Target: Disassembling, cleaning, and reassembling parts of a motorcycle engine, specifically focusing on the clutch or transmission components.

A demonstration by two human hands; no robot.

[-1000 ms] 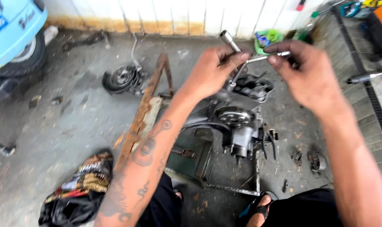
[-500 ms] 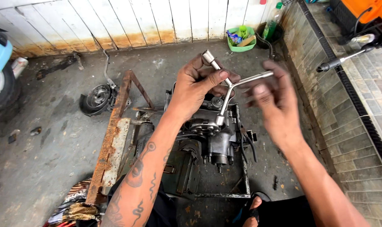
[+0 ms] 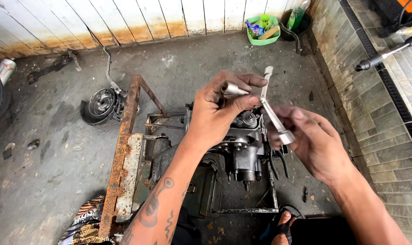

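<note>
My left hand (image 3: pixel 222 111) grips the middle of a silver three-armed socket wrench (image 3: pixel 266 102) above a small engine (image 3: pixel 242 145). One arm of the wrench sticks out left past my fingers, another points up. My right hand (image 3: pixel 312 140) holds the lower arm near its socket end, fingers curled round it. The engine sits on a rusty metal stand (image 3: pixel 124 159) on the concrete floor, partly hidden by my hands.
A round engine cover with a lever (image 3: pixel 101 104) lies on the floor to the left. A green basket (image 3: pixel 262 28) stands by the white plank wall. A motorcycle handlebar (image 3: pixel 385 54) juts in at right above a tiled step. Patterned cloth (image 3: pixel 85 224) lies bottom left.
The view has shifted, so the engine and hands sit lower and more central. The wrench has turned in my hands: its long arm now points down right into my right hand.
</note>
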